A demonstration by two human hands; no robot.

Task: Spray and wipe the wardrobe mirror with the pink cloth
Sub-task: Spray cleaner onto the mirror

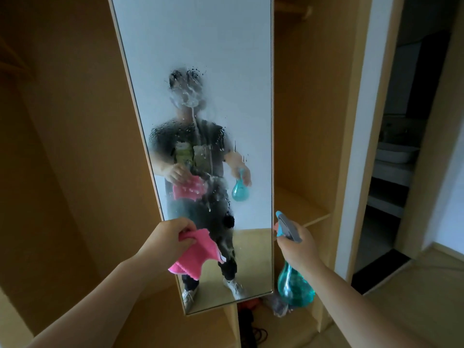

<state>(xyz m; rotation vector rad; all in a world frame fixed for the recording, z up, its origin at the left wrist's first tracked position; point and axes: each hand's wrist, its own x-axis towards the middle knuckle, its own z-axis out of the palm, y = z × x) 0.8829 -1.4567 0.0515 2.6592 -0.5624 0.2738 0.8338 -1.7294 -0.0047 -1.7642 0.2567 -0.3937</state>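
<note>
The tall wardrobe mirror (226, 59), streaked with running spray, stands upright ahead, the left hand (173, 234) pinching the pink cloth (193, 254) before its lower part, the right hand (296, 244) gripping the teal spray bottle (293, 285) beside its right edge.

Person, as reflected: dark short-sleeved T-shirt (163, 139) with pale chest print (185, 154), dark trousers (227, 266), white shoes (234, 287); forearms (351, 297) bare below the sleeves
</note>
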